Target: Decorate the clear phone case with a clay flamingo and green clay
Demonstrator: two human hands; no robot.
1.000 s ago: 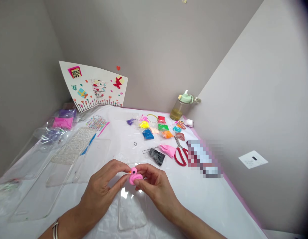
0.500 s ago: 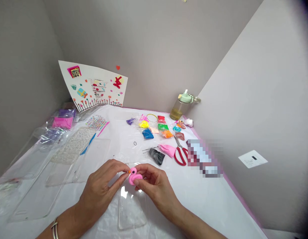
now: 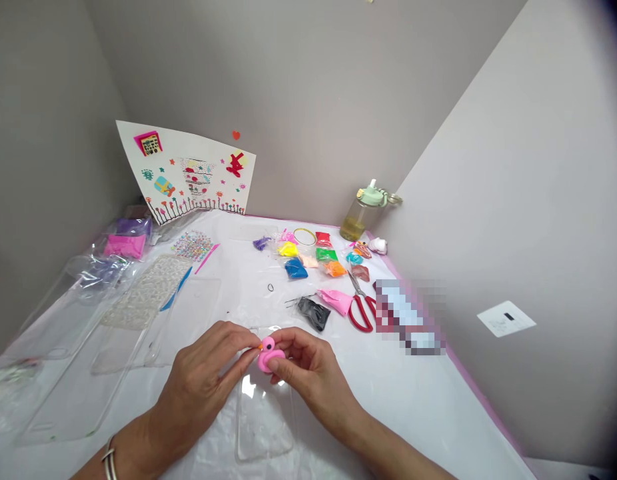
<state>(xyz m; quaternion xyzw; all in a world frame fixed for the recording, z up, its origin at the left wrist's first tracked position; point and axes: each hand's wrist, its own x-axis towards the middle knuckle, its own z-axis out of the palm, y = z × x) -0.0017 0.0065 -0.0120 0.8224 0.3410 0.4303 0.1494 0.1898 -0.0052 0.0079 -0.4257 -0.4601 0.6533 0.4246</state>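
Observation:
A small pink clay duck (image 3: 271,361) with a black eye and an orange beak is held up over a clear phone case (image 3: 264,427). My right hand (image 3: 308,368) grips its body between thumb and fingers. At the duck's left side, my left hand (image 3: 206,373) pinches the orange beak between thumb and forefinger, so most of the beak is hidden. The phone case lies flat on the white-covered table below both hands. Just beyond them sit a bag of black clay (image 3: 313,313) and a pink clay packet (image 3: 336,302).
Red-handled scissors (image 3: 361,313) lie at right, beside a blurred-out object. Several coloured clay packets (image 3: 296,268) are farther back, near a bottle (image 3: 361,213). On the left are clear cases (image 3: 78,393), a textured sheet (image 3: 148,293), a blue tool (image 3: 177,290) and beads (image 3: 193,245).
My left fingertips have shifted slightly at the beak and cover more of it. The duck is tilted a touch differently; everything else stays put.

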